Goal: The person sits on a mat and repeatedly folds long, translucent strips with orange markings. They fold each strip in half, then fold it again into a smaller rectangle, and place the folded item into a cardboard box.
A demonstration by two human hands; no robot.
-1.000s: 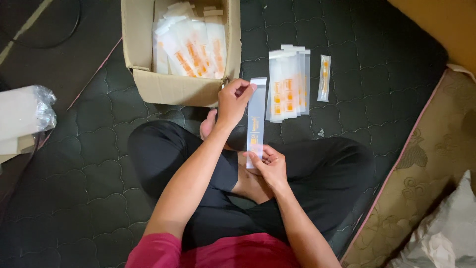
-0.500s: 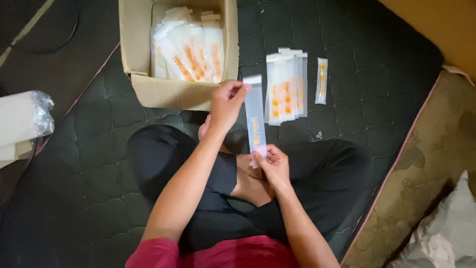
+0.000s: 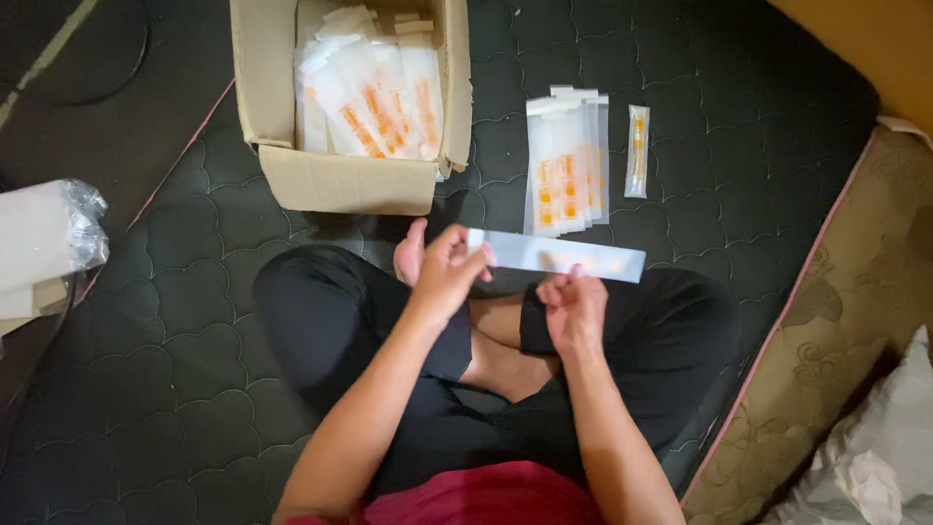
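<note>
I sit cross-legged on a dark quilted mat. Both hands hold one long clear packet with faint orange print, now lying sideways above my knees. My left hand pinches its left end. My right hand grips its lower edge near the middle. Just beyond it, a stack of similar orange-printed packets lies on the mat, with a single narrow packet to its right.
An open cardboard box holding several more packets stands ahead to the left. A white bundle in clear plastic lies at the far left. A patterned tan mattress edge and crumpled white cloth are at the right.
The packet was held upright between my hands; it has turned to lie horizontal, with my left hand lower and my right hand shifted to its underside.
</note>
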